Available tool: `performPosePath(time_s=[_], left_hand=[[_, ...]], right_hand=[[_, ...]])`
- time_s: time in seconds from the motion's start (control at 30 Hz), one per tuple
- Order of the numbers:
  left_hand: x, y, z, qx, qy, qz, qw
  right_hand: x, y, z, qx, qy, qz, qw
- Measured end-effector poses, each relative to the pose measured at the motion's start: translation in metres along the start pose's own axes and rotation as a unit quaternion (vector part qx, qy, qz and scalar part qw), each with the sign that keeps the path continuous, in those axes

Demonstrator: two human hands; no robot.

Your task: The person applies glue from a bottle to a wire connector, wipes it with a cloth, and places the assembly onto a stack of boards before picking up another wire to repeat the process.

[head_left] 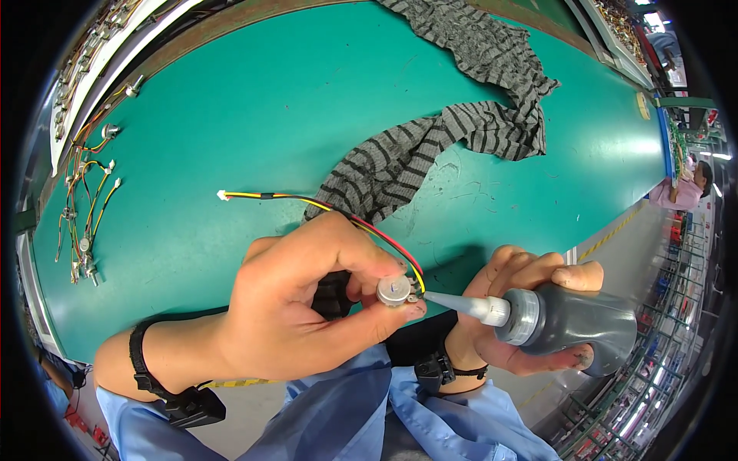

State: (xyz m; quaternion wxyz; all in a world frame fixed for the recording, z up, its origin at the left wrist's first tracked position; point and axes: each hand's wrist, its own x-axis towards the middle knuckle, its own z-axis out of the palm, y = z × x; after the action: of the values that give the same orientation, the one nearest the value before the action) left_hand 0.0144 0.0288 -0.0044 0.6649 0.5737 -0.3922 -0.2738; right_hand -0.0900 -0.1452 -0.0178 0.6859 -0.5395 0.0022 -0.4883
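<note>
Between thumb and index finger, my left hand grips a potentiometer, its round metal face turned up. Red, yellow and black wires run from its terminals, arc over the hand and end in a small white connector at the left. Wrapped in my right hand is a squeeze bottle with dark contents, tilted so that its nozzle points left. The nozzle's tip is at the terminals where the wires join; whether it touches them I cannot tell.
On the green table, a striped grey cloth lies crumpled beyond my hands. Several wired potentiometers lie at the left edge. A white tray holding more parts stands at the far left. At the far right is another person.
</note>
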Motion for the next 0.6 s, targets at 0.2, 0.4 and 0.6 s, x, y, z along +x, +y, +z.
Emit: performPosePath(time_s=[0.2, 0.4, 0.6], left_hand=[[-0.0004, 0.0026, 0.0015, -0.009, 0.007, -0.013, 1.0], [0.0025, 0.0056, 0.0032, -0.026, -0.001, -0.022, 0.999], [0.0024, 0.0051, 0.005, -0.037, 0.003, -0.035, 0.999]], right_hand=[[0.0007, -0.001, -0.0025, -0.017, -0.06, 0.011, 0.998], [0.0, -0.004, -0.0013, -0.039, -0.037, 0.02, 0.998], [0.0005, -0.0046, -0.0038, -0.044, -0.053, 0.022, 0.997]])
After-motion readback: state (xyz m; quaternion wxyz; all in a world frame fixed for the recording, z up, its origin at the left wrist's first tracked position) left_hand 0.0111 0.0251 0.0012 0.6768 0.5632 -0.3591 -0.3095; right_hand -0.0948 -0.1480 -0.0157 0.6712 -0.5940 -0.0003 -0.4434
